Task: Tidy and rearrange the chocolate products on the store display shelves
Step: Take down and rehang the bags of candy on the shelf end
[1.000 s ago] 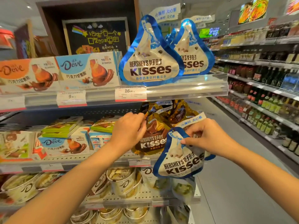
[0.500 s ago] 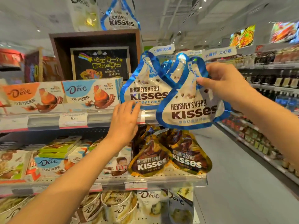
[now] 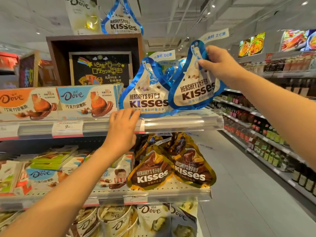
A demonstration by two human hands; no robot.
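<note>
My right hand pinches the top of a blue-and-white Hershey's Kisses bag, holding it upright over the right end of the upper shelf. Another blue Kisses bag stands on that shelf just left of it. My left hand rests with relaxed fingers on the shelf's clear front rail, below the standing bag. Two brown-and-gold Kisses bags lean on the shelf below. Orange and blue Dove boxes fill the upper shelf's left side.
Dove tubs and pouches fill the bottom shelf. A chalkboard sign in a wooden box stands behind the upper shelf, with another Kisses bag on top. An aisle runs right, lined with bottle shelves.
My right hand lifted the blue Kisses bag from the lower shelf up to the upper shelf and set it further right. My left hand moved from the brown bags to the upper rail.
</note>
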